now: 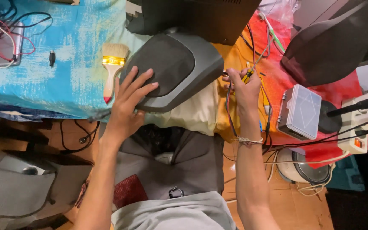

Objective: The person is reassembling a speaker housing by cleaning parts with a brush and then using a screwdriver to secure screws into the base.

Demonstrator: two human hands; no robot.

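Left hand lies flat, fingers spread, pinning the grey speaker housing at frame centre; right hand pinches a yellow-handled screwdriver just right. Firm, steady downward pressure seems best.

The cloth over the tabletop's left part is mottled turquoise and pale blue; toward the right edge it turns orange and bright red. The cover under the left hand is dark grey with a lighter grey rim. The brush has pale bristles, a gold band and a light wooden handle tipped red. The tool in the right hand has a yellow and black handle. The box is clear and whitish. The power strip is white with an orange switch.
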